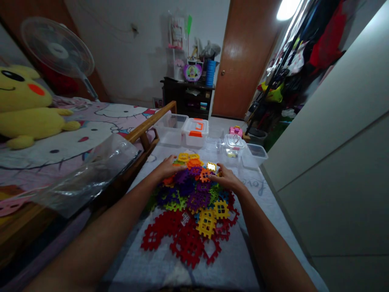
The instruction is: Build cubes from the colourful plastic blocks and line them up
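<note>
A: What's covered by the hands?
B: Tiles at the far end of the tile pile (194, 202) are hidden under the left hand (168, 167) & right hand (226, 178). Fingertips are buried, so a grip can't be confirmed on either side.
A: Cut off?
B: Both forearms are clipped at the btm edge. The plush toy (24, 105) is cropped at the left edge, the ceiling lamp (287, 9) at the top.
A: Anything unreadable?
B: The script (258, 187) on the cloth is partly masked by the right wrist. Shelf items (194, 67) are too small to be id'd; hung clothes (291, 61) are smeared.
</note>
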The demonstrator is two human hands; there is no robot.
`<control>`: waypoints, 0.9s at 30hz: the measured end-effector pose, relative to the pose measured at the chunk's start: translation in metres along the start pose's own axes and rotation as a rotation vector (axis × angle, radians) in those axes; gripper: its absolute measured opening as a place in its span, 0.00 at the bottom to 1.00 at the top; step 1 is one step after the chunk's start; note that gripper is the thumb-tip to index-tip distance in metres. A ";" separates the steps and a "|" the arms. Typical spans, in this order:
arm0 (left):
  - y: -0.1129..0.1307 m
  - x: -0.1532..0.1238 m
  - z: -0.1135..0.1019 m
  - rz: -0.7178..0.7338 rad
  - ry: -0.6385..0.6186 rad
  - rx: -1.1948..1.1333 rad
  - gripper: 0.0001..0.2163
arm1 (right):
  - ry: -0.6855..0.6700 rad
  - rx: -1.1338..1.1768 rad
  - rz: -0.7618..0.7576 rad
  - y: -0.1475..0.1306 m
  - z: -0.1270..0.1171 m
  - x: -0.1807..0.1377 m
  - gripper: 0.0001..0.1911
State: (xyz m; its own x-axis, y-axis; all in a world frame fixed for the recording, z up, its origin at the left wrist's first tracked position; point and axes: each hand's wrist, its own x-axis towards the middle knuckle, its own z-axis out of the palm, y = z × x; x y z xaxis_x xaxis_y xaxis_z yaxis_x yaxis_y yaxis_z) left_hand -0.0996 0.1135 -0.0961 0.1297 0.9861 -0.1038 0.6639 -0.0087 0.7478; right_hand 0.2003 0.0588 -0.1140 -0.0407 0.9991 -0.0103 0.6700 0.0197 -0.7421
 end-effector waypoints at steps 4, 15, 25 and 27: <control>0.005 -0.003 0.009 0.087 -0.156 -0.184 0.40 | -0.062 0.137 -0.029 -0.007 0.013 -0.001 0.46; 0.026 -0.014 0.019 0.213 -0.372 -0.391 0.41 | -0.005 0.154 -0.281 -0.027 0.024 -0.005 0.41; 0.050 -0.028 0.021 0.374 -0.327 -0.578 0.38 | 0.023 0.434 -0.196 -0.040 0.003 -0.021 0.23; 0.058 -0.030 0.023 0.411 -0.332 -0.546 0.36 | 0.031 0.457 -0.140 -0.041 -0.005 -0.025 0.20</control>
State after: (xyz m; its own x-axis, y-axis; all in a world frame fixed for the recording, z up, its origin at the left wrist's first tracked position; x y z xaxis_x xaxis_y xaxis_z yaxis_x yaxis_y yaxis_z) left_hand -0.0484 0.0794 -0.0644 0.5599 0.8190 0.1257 0.0664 -0.1956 0.9784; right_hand 0.1773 0.0333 -0.0803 -0.0804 0.9888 0.1258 0.2644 0.1429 -0.9538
